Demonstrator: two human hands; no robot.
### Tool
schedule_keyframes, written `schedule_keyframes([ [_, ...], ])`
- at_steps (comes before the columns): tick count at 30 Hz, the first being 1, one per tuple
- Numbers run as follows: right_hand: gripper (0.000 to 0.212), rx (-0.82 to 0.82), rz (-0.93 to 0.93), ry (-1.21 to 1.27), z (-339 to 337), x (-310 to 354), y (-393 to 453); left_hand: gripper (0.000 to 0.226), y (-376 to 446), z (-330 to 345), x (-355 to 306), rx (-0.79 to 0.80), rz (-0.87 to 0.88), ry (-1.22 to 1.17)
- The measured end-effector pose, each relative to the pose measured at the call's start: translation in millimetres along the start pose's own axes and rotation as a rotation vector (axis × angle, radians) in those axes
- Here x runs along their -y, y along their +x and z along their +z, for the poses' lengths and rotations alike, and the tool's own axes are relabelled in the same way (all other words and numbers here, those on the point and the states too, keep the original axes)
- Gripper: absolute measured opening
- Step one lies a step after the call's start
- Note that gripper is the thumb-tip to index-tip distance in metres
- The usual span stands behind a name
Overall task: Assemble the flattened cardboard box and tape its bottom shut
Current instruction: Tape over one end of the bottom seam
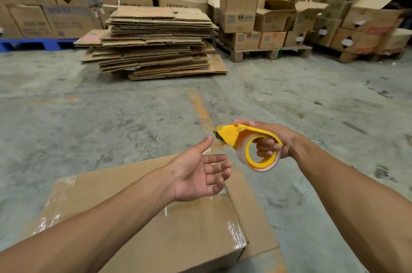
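Right hand wraps the yellow tape dispenser, fingers curled through the roll's core, thumb along the top of the handle arm. Dispenser is held in the air, cutter end pointing left toward the other hand. Clear tape roll sits in the dispenser, yellow inner ring, a reddish printed edge at its lower rim. Whether a loose tape end hangs from the cutter cannot be told.

Left hand is empty, palm up and turned toward the dispenser, fingers spread and loose, index fingertip just beside the cutter end but not touching. It hovers above the box.

Cardboard box stands assembled on the floor at lower centre, under the left forearm. Plain brown, upward face closed flat. Shiny clear tape runs across that face and folds down over the right edge, wrinkled and glinting; more glossy tape shows along the left side. A brown cardboard panel pokes out from behind the right side, lying low toward the floor.

Concrete floor is grey, scuffed, with a worn orange painted line running up from the box. Further back, a stack of flattened cardboard, well apart from the box. Behind it, stacked cartons on wooden pallets, a blue pallet at left.
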State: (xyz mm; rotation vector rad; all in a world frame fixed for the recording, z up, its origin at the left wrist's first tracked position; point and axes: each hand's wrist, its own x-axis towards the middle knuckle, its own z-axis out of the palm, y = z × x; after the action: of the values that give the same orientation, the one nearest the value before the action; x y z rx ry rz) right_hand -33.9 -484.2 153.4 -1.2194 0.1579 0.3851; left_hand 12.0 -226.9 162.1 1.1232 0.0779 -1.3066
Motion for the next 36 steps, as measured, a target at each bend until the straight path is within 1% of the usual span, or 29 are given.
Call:
schedule_keyframes([
  [2, 0.061, -0.002, -0.006, -0.015, 6.4, 1.8, 1.4, 0.047, 1.0, 1.5, -2.0, -0.001, 0.009, -0.024],
  [6, 0.061, -0.014, 0.002, -0.034, 12.5, 4.4, 1.6, 0.028, 5.0, 2.3, -3.9, -0.04, 0.044, -0.05],
  [10, 0.062, -0.019, 0.032, -0.094, 14.9, 4.7, 1.5, 0.022, 11.1, -2.3, -4.3, -0.079, 0.069, -0.072],
  [12, 0.061, -0.016, 0.048, -0.12, 15.6, 4.4, 2.3, 0.016, 16.7, -5.7, -4.6, -0.098, 0.094, -0.086],
  [15, 0.053, -0.031, 0.069, -0.15, 19.0, 4.5, 2.8, 0.014, 26.2, -14.3, -7.1, -0.127, 0.122, -0.063],
  [18, 0.039, -0.075, 0.123, -0.247, 27.5, 2.0, 2.9, 0.017, 35.1, -33.4, -10.8, -0.159, 0.093, 0.087],
  [21, 0.037, -0.105, 0.178, -0.393, 49.1, -1.7, 4.0, 0.023, 46.9, -59.6, -17.0, -0.202, 0.067, 0.283],
  [24, 0.034, -0.16, 0.199, -0.39, 45.4, -8.1, -17.2, 0.024, 60.4, -93.2, -33.6, -0.27, 0.036, 0.498],
  [26, 0.038, -0.23, 0.249, -0.36, 25.4, -17.9, -45.0, 0.025, 66.1, -125.1, -41.8, -0.337, -0.001, 0.621],
  [28, 0.039, -0.289, 0.284, -0.322, 9.4, -29.8, -73.9, 0.022, 74.8, -145.6, -45.0, -0.334, -0.028, 0.635],
  [29, 0.04, -0.303, 0.279, -0.303, 6.6, -35.5, -84.4, 0.019, 79.8, -144.6, -46.0, -0.323, -0.027, 0.672],
  [31, 0.045, -0.303, 0.239, -0.282, 11.1, -42.4, -93.5, 0.018, 97.0, -128.9, -54.6, -0.334, 0.029, 0.88],
  [33, 0.045, -0.326, 0.194, -0.268, 22.9, -47.8, -90.6, 0.02, 119.1, -107.5, -68.7, -0.378, 0.169, 1.053],
  [35, 0.039, -0.401, 0.137, -0.241, 33.4, -53.7, -83.1, 0.019, 140.4, -87.5, -83.5, -0.409, 0.313, 1.1],
  [36, 0.036, -0.447, 0.112, -0.242, 38.5, -57.5, -78.3, 0.016, 149.1, -80.0, -88.7, -0.41, 0.378, 1.085],
])
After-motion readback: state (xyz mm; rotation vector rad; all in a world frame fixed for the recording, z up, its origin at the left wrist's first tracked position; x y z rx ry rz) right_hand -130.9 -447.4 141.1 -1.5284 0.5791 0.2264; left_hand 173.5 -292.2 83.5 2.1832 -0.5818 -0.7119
